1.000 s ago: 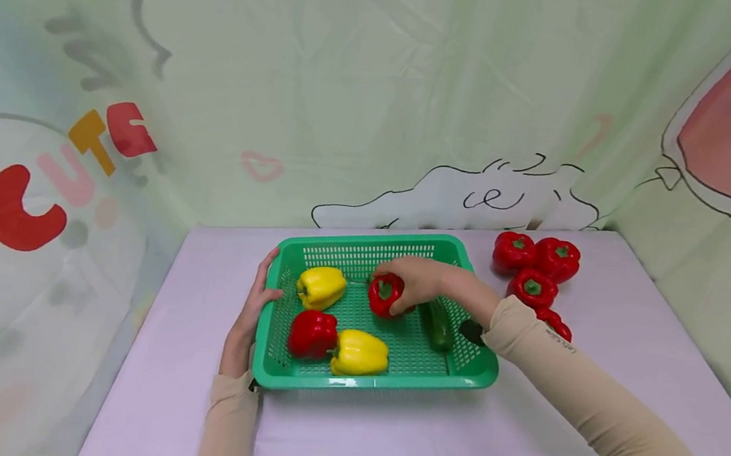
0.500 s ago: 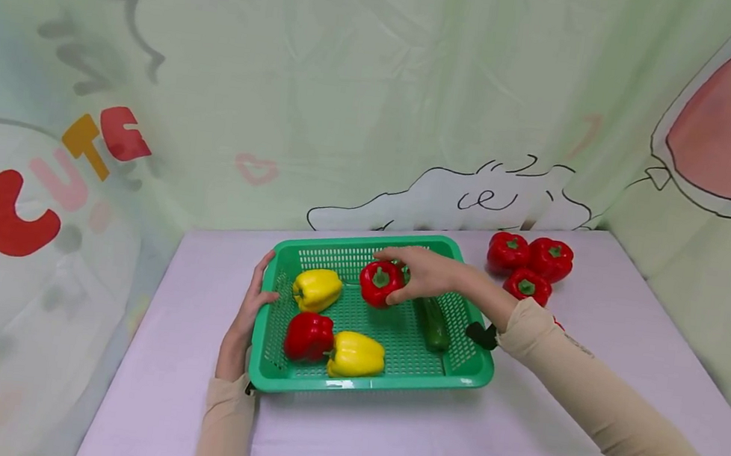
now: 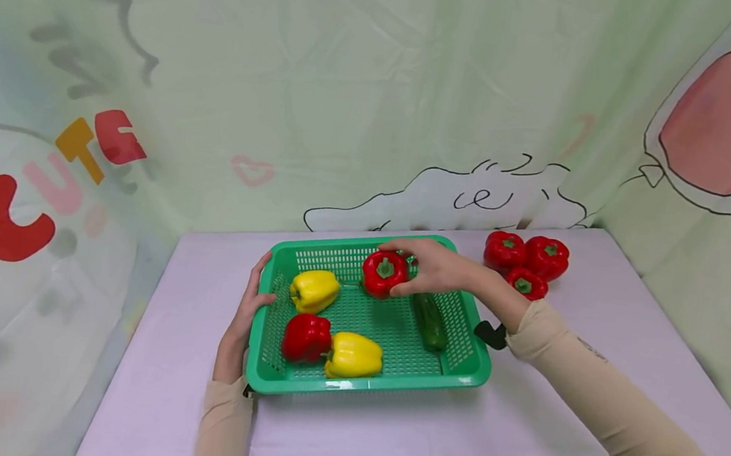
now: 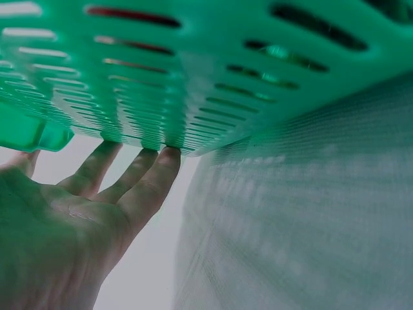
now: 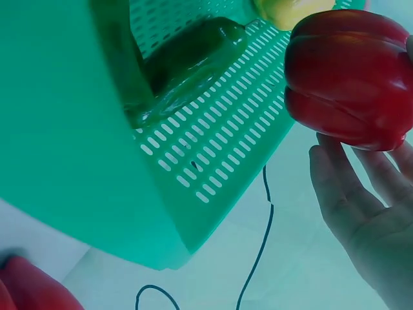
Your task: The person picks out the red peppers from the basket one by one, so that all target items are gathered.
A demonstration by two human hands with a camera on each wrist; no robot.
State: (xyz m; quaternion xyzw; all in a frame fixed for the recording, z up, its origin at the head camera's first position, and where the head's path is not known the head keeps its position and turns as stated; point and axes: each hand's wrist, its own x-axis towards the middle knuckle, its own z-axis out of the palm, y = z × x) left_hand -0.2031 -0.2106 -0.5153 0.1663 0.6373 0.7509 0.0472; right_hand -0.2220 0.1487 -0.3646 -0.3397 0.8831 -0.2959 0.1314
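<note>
Lilac tabletop (image 3: 171, 386) | left hand (image 3: 245, 316) grasping green basket (image 3: 374, 388) by its rim | inside: lower red pepper (image 3: 306, 340), two yellow peppers (image 3: 314, 291) | held red pepper (image 3: 382, 276) over basket, gripped by right hand (image 3: 434, 264) | green vegetable (image 3: 429, 322) inside | three red peppers (image 3: 545, 258) outside

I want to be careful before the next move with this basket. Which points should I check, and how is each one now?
1. Right hand has the held red pepper: ok, thumb and fingers grip it.
2. Left hand is on the green basket: ok, at its left rim.
3. Held red pepper is apart from the long green vegetable: ok, a gap shows in the right wrist view.
4. No loose peppers right of the basket: not ok, at least three red peppers lie there.
5. Basket base sits flat: cannot tell.
</note>
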